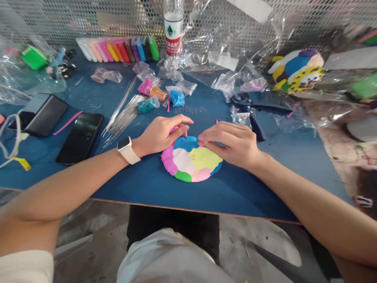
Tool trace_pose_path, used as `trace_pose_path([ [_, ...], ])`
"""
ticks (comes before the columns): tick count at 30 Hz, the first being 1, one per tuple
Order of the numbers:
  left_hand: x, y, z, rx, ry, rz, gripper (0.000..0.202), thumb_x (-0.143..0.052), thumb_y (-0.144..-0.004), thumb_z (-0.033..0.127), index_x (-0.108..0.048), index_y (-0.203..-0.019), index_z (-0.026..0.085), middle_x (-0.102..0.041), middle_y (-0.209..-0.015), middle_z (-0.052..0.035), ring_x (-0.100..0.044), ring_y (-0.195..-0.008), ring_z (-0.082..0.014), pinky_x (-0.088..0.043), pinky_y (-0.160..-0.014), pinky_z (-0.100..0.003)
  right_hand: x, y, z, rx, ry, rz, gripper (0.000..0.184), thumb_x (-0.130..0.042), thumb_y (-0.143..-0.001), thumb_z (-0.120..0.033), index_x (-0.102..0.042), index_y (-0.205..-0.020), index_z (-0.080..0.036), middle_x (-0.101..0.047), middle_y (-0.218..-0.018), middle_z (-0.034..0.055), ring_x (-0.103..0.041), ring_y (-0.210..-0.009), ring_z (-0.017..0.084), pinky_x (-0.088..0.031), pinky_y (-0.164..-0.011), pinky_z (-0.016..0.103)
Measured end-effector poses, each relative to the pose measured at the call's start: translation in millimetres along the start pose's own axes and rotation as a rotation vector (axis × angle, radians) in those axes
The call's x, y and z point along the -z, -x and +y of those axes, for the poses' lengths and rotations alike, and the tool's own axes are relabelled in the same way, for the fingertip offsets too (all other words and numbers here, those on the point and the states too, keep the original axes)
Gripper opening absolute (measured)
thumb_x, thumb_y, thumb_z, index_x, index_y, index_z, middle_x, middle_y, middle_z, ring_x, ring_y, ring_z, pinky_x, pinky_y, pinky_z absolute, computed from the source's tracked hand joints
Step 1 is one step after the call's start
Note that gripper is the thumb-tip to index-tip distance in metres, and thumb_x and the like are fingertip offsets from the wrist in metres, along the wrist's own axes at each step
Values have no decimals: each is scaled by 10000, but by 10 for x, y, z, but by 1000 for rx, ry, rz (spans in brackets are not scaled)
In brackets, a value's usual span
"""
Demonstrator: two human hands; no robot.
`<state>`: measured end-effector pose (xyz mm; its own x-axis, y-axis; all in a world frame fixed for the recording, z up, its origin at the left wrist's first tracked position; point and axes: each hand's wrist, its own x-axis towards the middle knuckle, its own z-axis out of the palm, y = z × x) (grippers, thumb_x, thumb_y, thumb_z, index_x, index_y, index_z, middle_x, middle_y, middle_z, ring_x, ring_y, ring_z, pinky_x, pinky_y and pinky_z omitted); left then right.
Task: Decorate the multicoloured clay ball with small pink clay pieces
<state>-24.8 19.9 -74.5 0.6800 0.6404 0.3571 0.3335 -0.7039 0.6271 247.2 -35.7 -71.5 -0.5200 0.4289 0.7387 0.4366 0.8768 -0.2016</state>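
Note:
A flat round disc of soft clay (191, 161) in patches of pink, white, yellow, blue and green lies on the blue table (147, 184). My left hand (160, 133), with a white watch on the wrist, rests at the disc's far left edge and pinches a pink bit of clay between thumb and fingers. My right hand (232, 141) lies over the disc's far right edge, its fingers close together and pressing on the blue patch.
Small bags of coloured clay (165, 96) and a bundle of thin rods (122, 114) lie behind the disc. Two phones (79, 137) are at the left, a row of clay packs (118, 50) and a bottle (173, 29) at the back, a clay figure (297, 70) at the right.

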Motion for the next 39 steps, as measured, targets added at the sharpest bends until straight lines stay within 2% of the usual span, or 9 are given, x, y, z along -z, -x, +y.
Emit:
trace_pose_path([
  [3,5,-10,0,0,15,-3,364,-506,-1180,452,-730,-1310,195,-863,-968,-25,-814,-813,-144,-598,-808,-252,-5,5,-5,-71,32,13,222,-776,-1045,-187,-766,-1234,-302,-876,-1013,-8,-836,-812,192,-696,-818,350],
  [6,7,-12,0,5,16,-7,352,-505,-1179,436,-728,-1309,196,-863,-978,-22,-807,-809,-139,-592,-803,-253,6,-10,-13,-82,52,-51,246,-698,-1096,-182,-756,-1309,-290,-880,-1067,15,-853,-907,212,-699,-840,359],
  [10,6,-10,5,8,12,-12,354,-495,-1181,431,-724,-1311,195,-863,-979,-25,-808,-821,-146,-599,-820,-266,36,-36,-20,-59,20,-105,221,-642,-1119,-158,-764,-1278,-252,-875,-1102,47,-855,-1021,235,-695,-873,363],
  [15,14,-9,5,11,16,-37,357,-499,-1178,440,-716,-1320,195,-862,-992,-23,-799,-792,-141,-591,-787,-263,45,-42,-13,-72,-28,-86,199,-704,-1094,-185,-757,-1266,-270,-864,-1135,48,-837,-1133,262,-694,-897,379],
  [22,22,-1,-3,8,-5,-56,336,-500,-1175,415,-706,-1340,208,-865,-1028,-19,-823,-889,-154,-600,-857,-268,28,-28,46,12,55,-67,126,-770,-1067,-239,-810,-1173,-295,-837,-1055,40,-792,-935,233,-664,-803,397],
  [26,17,0,-15,9,-8,-57,340,-507,-1172,422,-710,-1341,208,-866,-1031,-23,-822,-880,-157,-603,-845,-270,22,-21,42,1,-3,-117,195,-718,-1095,-216,-819,-1240,-299,-855,-1076,34,-807,-997,242,-683,-871,416],
  [30,4,8,-22,-29,-29,-21,326,-526,-1165,402,-726,-1325,200,-863,-1070,-43,-831,-949,-177,-618,-882,-289,-3,-27,19,-56,-102,-93,220,-687,-1101,-176,-821,-1243,-276,-866,-1101,42,-824,-1033,243,-688,-913,415],
  [33,-1,27,9,-106,-72,47,276,-587,-1144,390,-747,-1274,206,-852,-1160,-66,-827,-1014,-190,-625,-927,-310,-14,-47,-20,-132,-172,-60,140,-749,-1069,-197,-834,-1149,-274,-867,-1069,38,-823,-993,241,-686,-902,417],
  [39,-18,89,178,-234,-39,122,245,-707,-1095,444,-742,-1223,238,-842,-1141,-61,-819,-1034,-189,-632,-950,-309,-6,-113,-205,-361,-292,44,54,-838,-1002,-223,-843,-1014,-274,-849,-964,27,-783,-841,205,-670,-712,347],
])
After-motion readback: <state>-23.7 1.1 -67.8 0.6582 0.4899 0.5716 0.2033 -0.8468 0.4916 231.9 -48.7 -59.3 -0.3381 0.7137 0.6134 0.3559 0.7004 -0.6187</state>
